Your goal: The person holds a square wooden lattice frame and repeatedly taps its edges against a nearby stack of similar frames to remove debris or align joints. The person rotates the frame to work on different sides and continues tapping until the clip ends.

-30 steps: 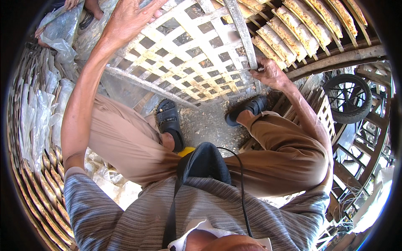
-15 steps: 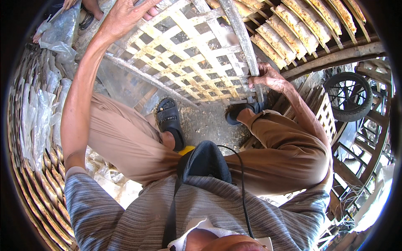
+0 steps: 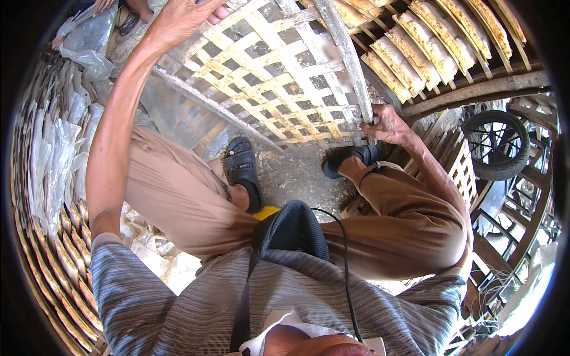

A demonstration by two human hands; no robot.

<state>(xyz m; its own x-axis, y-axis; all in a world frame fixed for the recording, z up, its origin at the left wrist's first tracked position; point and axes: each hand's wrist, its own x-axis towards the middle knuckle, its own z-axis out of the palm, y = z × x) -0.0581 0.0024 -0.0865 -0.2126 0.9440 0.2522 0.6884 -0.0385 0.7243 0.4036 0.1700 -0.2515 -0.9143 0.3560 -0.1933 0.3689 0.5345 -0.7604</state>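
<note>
A pale lattice rack (image 3: 273,88) of crossed slats, with greyish side rails, stands tilted in front of me, its near end close to my feet. My right hand (image 3: 389,126) is closed around the near end of its right rail (image 3: 349,56). At the rack's far left edge is my left hand (image 3: 181,22), its fingers bent over the side; the upper frame edge cuts off part of that hand. Dark residue clings to some slats. Beneath the rack's left rail lies a clear plastic sheet (image 3: 184,118).
At the upper right, slatted racks carry rows of whitish-brown pieces (image 3: 415,56). A spoked wheel (image 3: 496,144) stands at the right. Stacked racks with plastic sheets (image 3: 56,148) line my left. Another person's hand (image 3: 102,6) shows at the upper left. My sandals (image 3: 242,169) rest on concrete.
The whole view has shifted slightly. My right hand has slid a little nearer to me along the rail. Both hands stay on the lattice rack.
</note>
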